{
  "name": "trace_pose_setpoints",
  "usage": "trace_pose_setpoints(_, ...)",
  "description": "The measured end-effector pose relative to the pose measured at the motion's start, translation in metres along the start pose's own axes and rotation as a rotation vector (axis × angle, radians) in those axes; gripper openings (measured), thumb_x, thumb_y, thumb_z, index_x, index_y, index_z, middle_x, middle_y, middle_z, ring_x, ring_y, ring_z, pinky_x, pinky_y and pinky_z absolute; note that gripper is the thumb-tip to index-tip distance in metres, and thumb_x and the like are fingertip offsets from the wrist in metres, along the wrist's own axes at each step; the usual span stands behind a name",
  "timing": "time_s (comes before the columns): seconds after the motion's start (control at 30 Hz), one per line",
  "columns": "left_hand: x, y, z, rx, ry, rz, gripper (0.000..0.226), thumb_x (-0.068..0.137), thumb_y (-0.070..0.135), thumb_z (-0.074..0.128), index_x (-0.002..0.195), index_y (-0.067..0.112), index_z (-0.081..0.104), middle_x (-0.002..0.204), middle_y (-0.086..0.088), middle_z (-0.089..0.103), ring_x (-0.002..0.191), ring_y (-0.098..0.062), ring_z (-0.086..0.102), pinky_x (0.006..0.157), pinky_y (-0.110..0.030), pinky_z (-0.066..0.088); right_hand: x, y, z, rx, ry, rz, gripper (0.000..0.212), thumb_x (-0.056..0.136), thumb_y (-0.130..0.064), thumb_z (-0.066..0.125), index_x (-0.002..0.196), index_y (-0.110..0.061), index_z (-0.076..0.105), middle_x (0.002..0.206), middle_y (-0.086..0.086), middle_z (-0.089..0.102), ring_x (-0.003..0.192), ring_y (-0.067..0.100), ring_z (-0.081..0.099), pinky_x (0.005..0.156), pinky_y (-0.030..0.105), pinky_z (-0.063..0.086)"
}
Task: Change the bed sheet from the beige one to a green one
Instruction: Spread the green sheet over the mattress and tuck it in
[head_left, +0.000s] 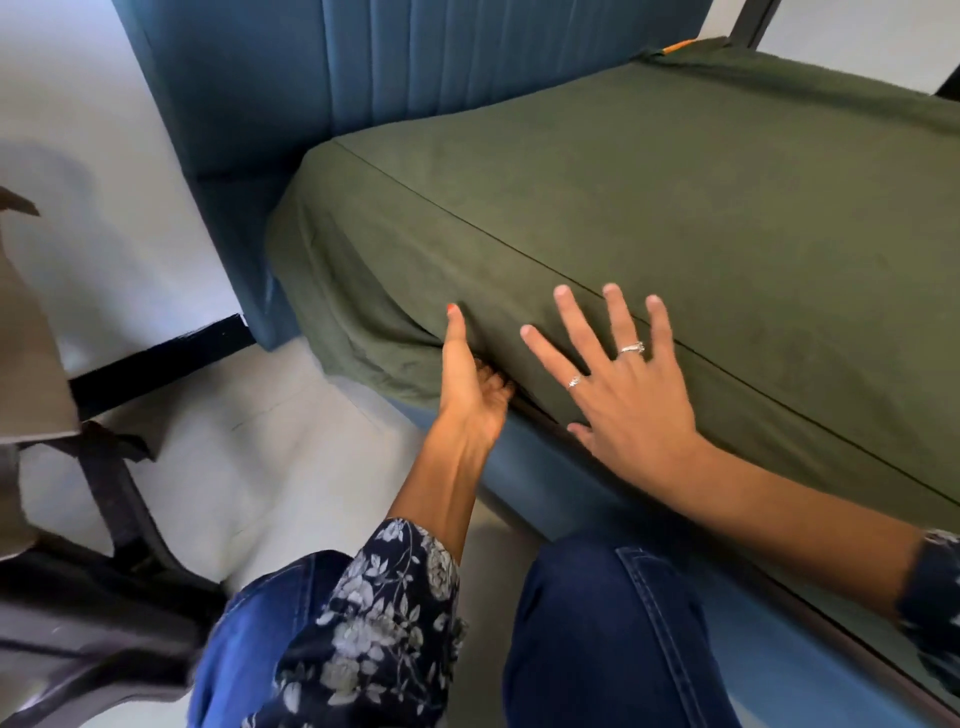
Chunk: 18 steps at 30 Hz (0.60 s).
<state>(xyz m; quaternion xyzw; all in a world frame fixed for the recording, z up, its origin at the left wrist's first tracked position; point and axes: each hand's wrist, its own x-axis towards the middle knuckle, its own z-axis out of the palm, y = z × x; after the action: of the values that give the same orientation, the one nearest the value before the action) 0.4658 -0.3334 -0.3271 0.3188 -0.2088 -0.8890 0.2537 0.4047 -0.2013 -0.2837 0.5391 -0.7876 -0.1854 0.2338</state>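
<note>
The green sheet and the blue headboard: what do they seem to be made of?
Green sheet: soft woven or knitted cloth, matte; it creases near the corner and shows a seam line. Blue headboard: probably padded upholstery fabric, slightly smooth, with stitched vertical channels.

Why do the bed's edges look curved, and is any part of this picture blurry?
Head view: the wide-angle lens bows the green sheet and the blue headboard. The bottom-left corner is smeared, while the right hand and left hand stay fairly sharp. Light is soft, with a faint shadow on the wall.
</note>
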Motion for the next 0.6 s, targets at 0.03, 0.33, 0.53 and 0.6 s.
trace_pose_setpoints(0.03,0.004,0.001,0.003,-0.044,-0.042,0.007,0.077,0.086,0.067,0.046,0.135,0.007,0.051,0.132,-0.008,0.058,0.122,-0.022,0.055,0.109,-0.037,0.039,0.004,-0.005,-0.002,-0.024,-0.019,-0.008,0.117,0.067,-0.046,0.078,0.153,-0.032,0.0,0.16,0.012,-0.007,0.142,0.048,0.005,0.108,0.068,-0.003)
trace_pose_setpoints(0.33,0.031,0.032,0.003,0.271,-0.153,-0.164,0.086,0.077,0.086,0.017,0.104,0.018,0.063,0.089,-0.009,0.073,0.082,-0.023,0.07,0.072,-0.033,0.055,0.046,-0.032,-0.01,-0.311,-0.077,-0.267,0.066,0.1,-0.035,0.035,0.152,-0.022,-0.005,0.153,0.011,-0.031,0.138,0.04,-0.029,0.093,0.068,-0.028)
trace_pose_setpoints(0.53,0.041,0.093,-0.02,1.014,0.355,0.167,0.057,0.077,0.06,0.067,0.08,0.003,0.06,0.063,-0.011,0.066,0.053,-0.021,0.064,0.047,-0.028,0.056,0.058,-0.039,0.007,-0.556,-0.128,-0.592,0.051,0.103,-0.035,0.027,0.149,-0.016,0.024,0.157,0.017,0.0,0.144,0.042,-0.005,0.1,0.069,-0.019)
trace_pose_setpoints(0.6,0.038,0.102,-0.021,1.038,0.386,0.144,0.051,0.081,0.052,0.068,0.083,0.002,0.06,0.071,-0.013,0.064,0.058,-0.025,0.063,0.049,-0.028,0.056,0.063,-0.042,0.008,-0.669,-0.17,-0.645,0.055,0.102,-0.041,0.025,0.15,-0.015,0.02,0.159,0.016,-0.003,0.144,0.043,-0.007,0.102,0.071,-0.018)
